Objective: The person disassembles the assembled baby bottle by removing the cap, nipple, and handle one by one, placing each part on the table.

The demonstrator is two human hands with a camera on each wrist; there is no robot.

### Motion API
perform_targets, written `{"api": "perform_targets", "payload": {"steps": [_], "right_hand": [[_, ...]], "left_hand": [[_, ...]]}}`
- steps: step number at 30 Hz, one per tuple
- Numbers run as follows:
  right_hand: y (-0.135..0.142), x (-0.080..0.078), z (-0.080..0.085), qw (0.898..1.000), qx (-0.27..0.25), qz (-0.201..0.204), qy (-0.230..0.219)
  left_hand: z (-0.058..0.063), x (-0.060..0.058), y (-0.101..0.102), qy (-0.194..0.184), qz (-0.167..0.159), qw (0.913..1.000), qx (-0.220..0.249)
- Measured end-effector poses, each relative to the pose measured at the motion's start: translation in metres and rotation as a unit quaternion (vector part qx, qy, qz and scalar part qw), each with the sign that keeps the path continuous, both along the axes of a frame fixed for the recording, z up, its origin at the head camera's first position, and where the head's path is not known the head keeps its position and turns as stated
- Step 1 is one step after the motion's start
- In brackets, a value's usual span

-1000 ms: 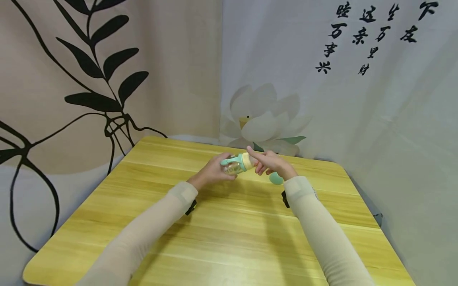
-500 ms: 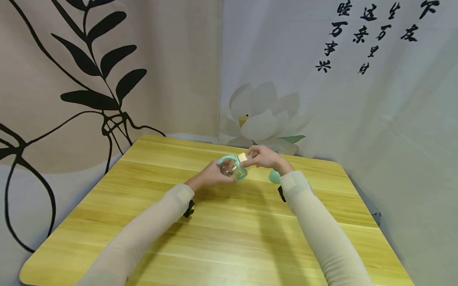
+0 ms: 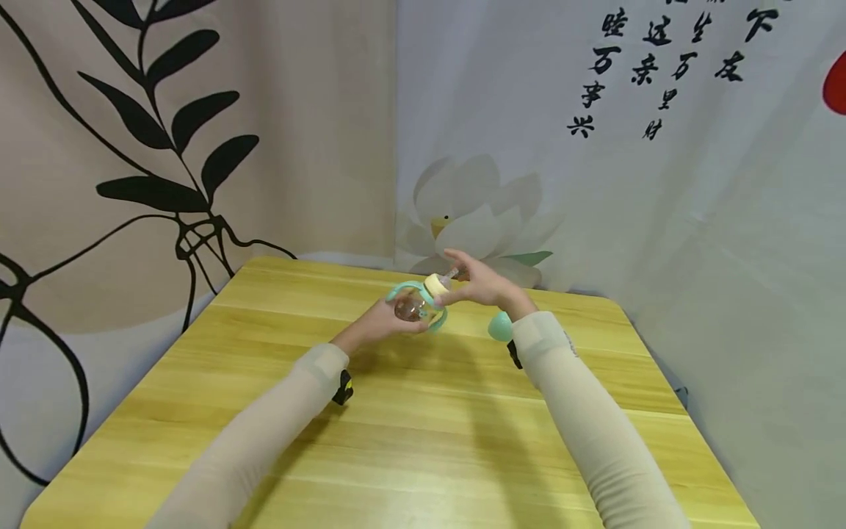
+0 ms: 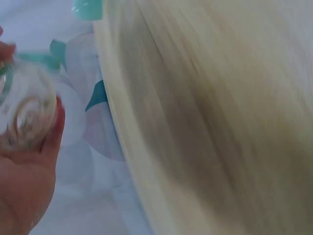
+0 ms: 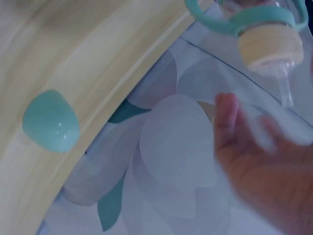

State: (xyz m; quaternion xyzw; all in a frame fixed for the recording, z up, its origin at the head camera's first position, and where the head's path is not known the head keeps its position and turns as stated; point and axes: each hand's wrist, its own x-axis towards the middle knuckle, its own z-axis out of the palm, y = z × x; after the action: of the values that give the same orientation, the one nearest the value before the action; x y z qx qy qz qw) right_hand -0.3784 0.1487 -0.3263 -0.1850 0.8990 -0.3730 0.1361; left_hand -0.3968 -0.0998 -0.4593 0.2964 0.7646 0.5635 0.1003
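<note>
In the head view my left hand (image 3: 378,323) grips the clear body of a baby bottle (image 3: 407,308) above the table. The bottle has mint handles, a pale yellow collar (image 3: 436,285) and a clear teat, and it tilts up to the right. From the left wrist, the rounded bottle base (image 4: 32,110) shows in my palm. My right hand (image 3: 481,283) is at the collar, thumb and fingers spread. In the right wrist view its blurred fingers (image 5: 227,117) stand apart from the clear teat (image 5: 286,90), holding nothing.
A mint dome-shaped cap (image 3: 500,327) stands on the wooden table (image 3: 410,441), close to my right wrist. Behind the table's far edge hangs a printed cloth backdrop (image 3: 317,132) with leaves, a lotus and writing.
The bottle has turned in my left hand, its collar now pointing more upward. My right fingers, bent around the teat half a second ago, are now spread. The head view has shifted slightly.
</note>
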Motion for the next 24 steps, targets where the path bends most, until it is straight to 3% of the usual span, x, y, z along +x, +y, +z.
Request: {"api": "perform_targets", "payload": {"steps": [3,5,9,17,18,20,22,24], "right_hand": [[0.002,0.002,-0.003,0.996,-0.005,-0.089,-0.023],[0.003,0.003,-0.008,0.990,-0.001,-0.132,-0.051],[0.004,0.003,-0.019,0.983,0.001,-0.151,-0.105],[0.010,-0.001,-0.024,0.975,-0.010,-0.162,-0.153],[0.011,-0.001,-0.022,0.975,-0.014,-0.160,-0.154],[0.011,-0.001,-0.018,0.981,-0.017,-0.136,-0.136],[0.011,-0.002,-0.011,0.989,-0.042,-0.096,-0.104],[0.011,-0.003,-0.003,0.994,-0.073,-0.047,-0.066]], "left_hand": [[0.005,0.000,0.002,0.052,0.031,0.9982,-0.001],[0.007,0.001,0.004,0.098,0.059,0.9929,-0.034],[0.004,0.003,0.008,0.167,0.090,0.9773,-0.094],[0.000,0.004,0.016,0.177,0.090,0.9730,-0.118],[0.000,0.004,0.016,0.168,0.084,0.9751,-0.117],[0.001,0.004,0.015,0.115,0.056,0.9872,-0.096],[0.004,0.003,0.013,0.027,0.004,0.9986,-0.046],[0.007,0.003,0.012,-0.072,-0.045,0.9963,0.018]]}}
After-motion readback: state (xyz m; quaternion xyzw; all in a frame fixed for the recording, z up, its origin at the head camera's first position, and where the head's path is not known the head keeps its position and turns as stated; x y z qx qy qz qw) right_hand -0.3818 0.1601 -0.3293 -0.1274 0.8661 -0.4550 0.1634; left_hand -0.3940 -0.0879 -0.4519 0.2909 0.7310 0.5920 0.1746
